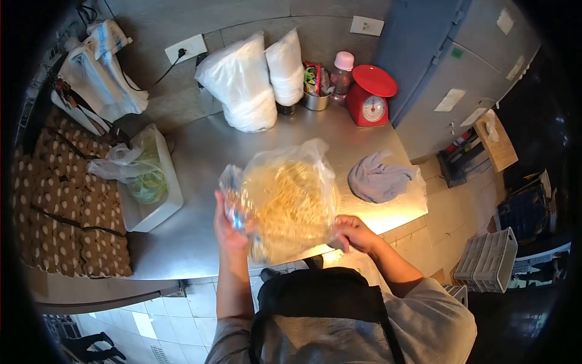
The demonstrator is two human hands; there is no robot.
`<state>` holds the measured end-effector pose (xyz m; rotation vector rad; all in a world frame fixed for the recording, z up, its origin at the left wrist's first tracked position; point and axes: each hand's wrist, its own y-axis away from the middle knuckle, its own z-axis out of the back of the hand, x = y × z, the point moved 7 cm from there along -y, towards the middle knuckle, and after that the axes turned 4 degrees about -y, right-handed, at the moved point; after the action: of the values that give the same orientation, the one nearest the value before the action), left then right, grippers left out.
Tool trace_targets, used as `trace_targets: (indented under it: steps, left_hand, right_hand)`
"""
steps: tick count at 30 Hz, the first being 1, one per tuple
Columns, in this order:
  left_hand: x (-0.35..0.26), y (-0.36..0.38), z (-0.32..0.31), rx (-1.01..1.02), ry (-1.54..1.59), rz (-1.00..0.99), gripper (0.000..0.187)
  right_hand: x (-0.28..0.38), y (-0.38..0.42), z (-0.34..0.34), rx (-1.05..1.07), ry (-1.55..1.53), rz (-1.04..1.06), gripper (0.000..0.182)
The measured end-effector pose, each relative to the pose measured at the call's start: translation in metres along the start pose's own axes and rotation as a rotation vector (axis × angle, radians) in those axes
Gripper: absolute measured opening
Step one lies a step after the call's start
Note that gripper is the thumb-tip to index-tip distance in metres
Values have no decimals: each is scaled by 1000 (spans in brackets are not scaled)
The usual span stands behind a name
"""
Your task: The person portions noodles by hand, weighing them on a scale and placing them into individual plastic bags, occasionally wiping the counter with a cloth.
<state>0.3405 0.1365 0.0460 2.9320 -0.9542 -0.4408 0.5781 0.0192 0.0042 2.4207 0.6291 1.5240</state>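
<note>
Both of my hands hold a clear plastic bag (297,194) of pale yellow strands that look like noodles, above the front part of the metal table (200,176). My left hand (229,225) grips the bag's left side, thumb up along its edge, with some fingers hidden behind the plastic. At the lower right corner, my right hand (356,233) is closed on the plastic. Blue print shows on the crumpled left edge of the bag. A crumpled grey-purple cloth (381,177) lies on the table to the right.
Egg trays (66,206) are stacked at the left, beside a white bin (173,182) with bagged greens. Along the wall stand two white plastic bags (242,85), a metal cup (316,101), a pink-capped bottle (341,76) and a red scale (368,97). A grey cabinet (451,67) is at right.
</note>
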Motion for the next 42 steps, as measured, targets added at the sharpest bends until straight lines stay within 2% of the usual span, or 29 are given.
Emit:
trace_targets:
  steps: [2,5,7,9,11,14,17,20,23,26,29,35,38,41,42]
  left_hand:
    - [8,-34,3,-23,-13,-25,40]
    - [4,-64,22,-72,-113,-132,37]
    - [-5,-62,32,-80,-219,-181,35]
    - [-7,-45,34,-429,-248,-285,33]
    - [-3,-21,13,-441,-327,-264,27]
    - [-5,10,21,-357,-373,-327,24]
    - [-39,30,40,-199,-639,-397,27]
    - [-138,60,14,-648,-1641,-1024,37]
    - [-197,77,3,-984,-2604,-1324,45]
    - [-236,83,83,-854,-2691,-828,44]
    - [-245,128,98,-999,-2626,-859,42]
    - [-212,243,103,-974,-2768,-891,45]
    - [-214,253,112,-954,-2774,-869,45]
    - [-237,250,122,-939,-2779,-1085,44]
    - [-250,246,132,-980,-2786,-934,44]
  right_hand:
    - [22,0,23,-129,81,71,17]
    - [24,-20,44,-152,78,122,20]
    - [23,-26,45,-179,241,148,20]
    - [13,-25,42,-199,342,142,20]
    - [4,-11,40,-233,385,139,21]
    - [-7,14,30,-182,274,62,19]
    - [-12,17,15,-161,219,11,19]
    - [-13,0,15,-256,210,0,22]
    - [-7,-12,17,-311,373,54,31]
    - [-8,-18,20,-365,355,44,37]
    - [-12,-22,30,-481,275,48,38]
    - [-13,-27,27,-582,268,71,36]
    - [-9,-26,19,-614,281,61,34]
    - [-10,-25,19,-657,295,103,33]
    - [-12,-24,22,-650,311,93,32]
